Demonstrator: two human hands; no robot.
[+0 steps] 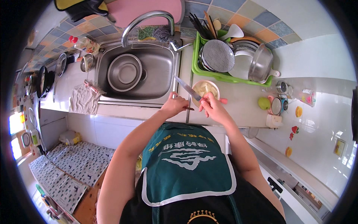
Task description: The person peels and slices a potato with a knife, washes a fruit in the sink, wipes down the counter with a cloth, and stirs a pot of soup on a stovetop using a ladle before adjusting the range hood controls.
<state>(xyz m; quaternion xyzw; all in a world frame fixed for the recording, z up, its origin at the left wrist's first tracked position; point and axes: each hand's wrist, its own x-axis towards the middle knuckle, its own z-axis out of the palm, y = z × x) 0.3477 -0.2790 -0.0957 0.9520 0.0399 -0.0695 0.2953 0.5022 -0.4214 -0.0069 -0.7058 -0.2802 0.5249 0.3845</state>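
Note:
In my right hand is a knife with a pink handle. Its steel blade points up and left, crossing the rim of a bowl. Pale cut pieces, which look like peeled fruit, lie in this bowl. My left hand, with a ring on one finger, is closed on a small dark brown piece that sticks out to the right. What the piece is, I cannot tell. Both hands are over the counter's front part, the left one near the sink's right front corner.
Left of the bowl is a steel sink holding a metal basin, under a curved faucet. A green dish rack with plates, pots and utensils stands behind the bowl. A green fruit and a pink mug sit to the right.

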